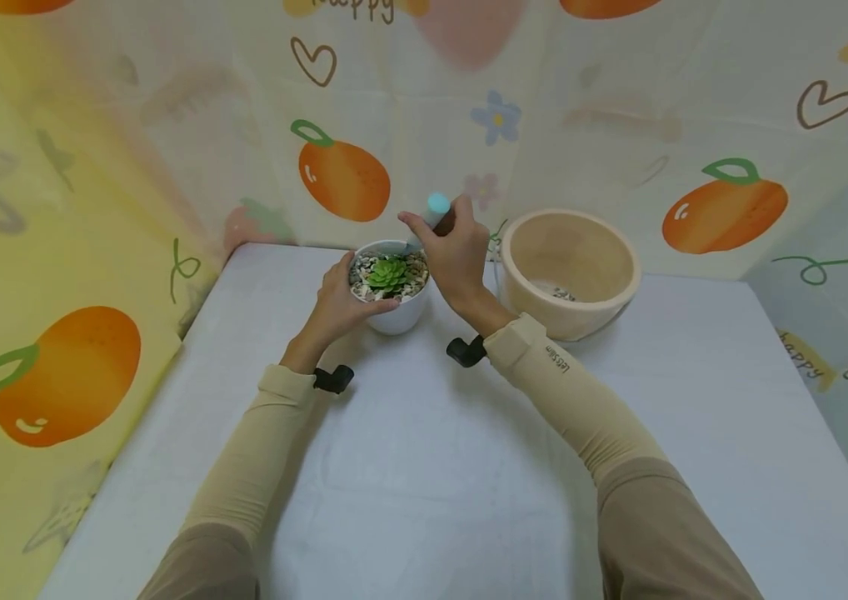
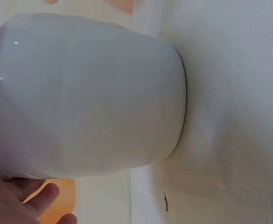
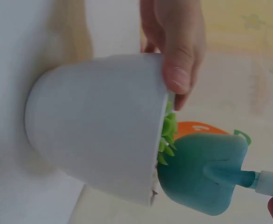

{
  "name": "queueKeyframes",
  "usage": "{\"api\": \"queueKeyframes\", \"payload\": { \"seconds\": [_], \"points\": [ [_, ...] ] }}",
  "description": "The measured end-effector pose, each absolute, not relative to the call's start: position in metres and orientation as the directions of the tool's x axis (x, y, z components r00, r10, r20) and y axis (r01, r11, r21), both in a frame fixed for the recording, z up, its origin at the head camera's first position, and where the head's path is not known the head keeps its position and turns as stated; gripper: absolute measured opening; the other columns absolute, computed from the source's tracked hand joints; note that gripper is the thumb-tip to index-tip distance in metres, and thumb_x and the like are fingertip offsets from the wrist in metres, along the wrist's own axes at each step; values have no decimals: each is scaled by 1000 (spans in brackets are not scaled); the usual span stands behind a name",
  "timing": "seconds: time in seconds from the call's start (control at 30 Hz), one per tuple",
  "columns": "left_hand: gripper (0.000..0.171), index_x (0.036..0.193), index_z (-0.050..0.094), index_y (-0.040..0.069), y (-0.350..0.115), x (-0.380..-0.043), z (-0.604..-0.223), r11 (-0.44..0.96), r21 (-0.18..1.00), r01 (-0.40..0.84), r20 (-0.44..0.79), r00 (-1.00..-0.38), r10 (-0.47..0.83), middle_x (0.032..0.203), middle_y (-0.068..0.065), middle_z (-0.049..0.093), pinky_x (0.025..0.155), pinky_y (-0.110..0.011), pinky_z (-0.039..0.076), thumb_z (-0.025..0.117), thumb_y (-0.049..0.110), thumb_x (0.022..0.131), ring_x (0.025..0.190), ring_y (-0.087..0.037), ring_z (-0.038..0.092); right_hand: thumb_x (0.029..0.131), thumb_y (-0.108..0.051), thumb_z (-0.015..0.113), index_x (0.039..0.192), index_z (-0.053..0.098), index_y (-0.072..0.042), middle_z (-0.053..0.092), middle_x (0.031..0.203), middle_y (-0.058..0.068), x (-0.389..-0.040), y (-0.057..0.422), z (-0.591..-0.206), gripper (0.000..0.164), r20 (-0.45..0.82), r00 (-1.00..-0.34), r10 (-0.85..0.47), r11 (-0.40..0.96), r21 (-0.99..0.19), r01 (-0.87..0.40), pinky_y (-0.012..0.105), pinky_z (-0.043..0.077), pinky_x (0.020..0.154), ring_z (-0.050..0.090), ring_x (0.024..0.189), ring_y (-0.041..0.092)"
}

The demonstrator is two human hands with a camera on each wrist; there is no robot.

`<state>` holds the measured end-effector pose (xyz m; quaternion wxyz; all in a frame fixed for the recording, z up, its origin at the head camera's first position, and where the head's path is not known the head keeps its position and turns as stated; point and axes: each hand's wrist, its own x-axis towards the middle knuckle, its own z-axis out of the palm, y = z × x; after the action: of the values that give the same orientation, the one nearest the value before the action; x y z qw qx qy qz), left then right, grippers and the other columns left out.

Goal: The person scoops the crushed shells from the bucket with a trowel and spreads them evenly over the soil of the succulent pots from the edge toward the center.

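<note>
A small white flowerpot (image 1: pixel 397 320) stands on the table, with a green succulent (image 1: pixel 389 273) among pale gravel (image 1: pixel 366 288). My left hand (image 1: pixel 339 302) grips the pot at its left side, the thumb across the front near the rim. My right hand (image 1: pixel 460 257) holds a small trowel (image 1: pixel 435 213) by its pale handle, the blade pointing down at the pot's far right rim. In the right wrist view, the teal trowel blade (image 3: pixel 201 170) is at the gravel beside the succulent's leaves. The left wrist view shows mostly the pot's smooth wall (image 2: pixel 89 93).
Right of the pot stands a larger beige planter (image 1: pixel 570 250) with a little gravel (image 1: pixel 562 293) at its bottom. A white cloth (image 1: pixel 424 467) covers the table. Behind hangs a fruit-printed backdrop (image 1: pixel 424 125), close to the table's far edge.
</note>
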<state>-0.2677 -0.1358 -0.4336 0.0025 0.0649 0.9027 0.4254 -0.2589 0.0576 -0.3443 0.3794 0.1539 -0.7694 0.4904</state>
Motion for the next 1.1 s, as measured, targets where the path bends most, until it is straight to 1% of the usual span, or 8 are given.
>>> {"api": "queueKeyframes", "payload": {
  "seconds": [0.17,0.27,0.4,0.73,0.97,1.1],
  "points": [
    [117,155,16,9,-135,-268,-436,617,780,99,44,-994,104,155,-18,28,113,-64,21,82,54,69,143,-36,25,80,-26,81,81,48,1,61,63,14,-258,60,-336,44,721,-671,172,454,-662,-596,24,46,57,62,59,22],
    [119,156,15,9,-134,-267,-436,614,784,89,37,-995,98,156,-19,27,114,-64,21,83,54,69,144,-37,24,80,-28,82,81,48,-2,62,64,14,-258,61,-334,43,708,-682,183,454,-676,-580,23,46,58,63,60,22],
    [121,156,15,9,-135,-267,-435,613,785,88,39,-995,94,156,-19,27,113,-64,22,83,55,67,143,-37,25,80,-32,81,82,48,-3,63,65,13,-259,63,-333,44,688,-703,180,461,-690,-558,23,46,58,63,61,22],
    [118,156,16,12,-135,-268,-438,609,790,76,30,-996,85,154,-17,29,111,-64,27,82,56,68,141,-36,28,79,-36,81,85,48,-1,59,64,11,-262,60,-343,49,625,-764,163,477,-728,-493,21,40,55,59,60,21],
    [118,156,17,12,-135,-269,-439,603,793,86,40,-995,89,153,-18,31,111,-63,27,83,54,68,140,-35,30,82,-37,79,85,49,2,58,64,11,-262,59,-345,49,650,-741,168,477,-711,-516,23,41,55,59,59,21],
    [117,155,18,12,-134,-269,-440,603,793,89,47,-995,86,153,-17,31,111,-63,26,83,55,68,140,-35,30,81,-36,79,86,48,-1,58,64,11,-262,58,-346,47,626,-759,178,467,-733,-494,22,40,55,58,59,21]
  ]
}}
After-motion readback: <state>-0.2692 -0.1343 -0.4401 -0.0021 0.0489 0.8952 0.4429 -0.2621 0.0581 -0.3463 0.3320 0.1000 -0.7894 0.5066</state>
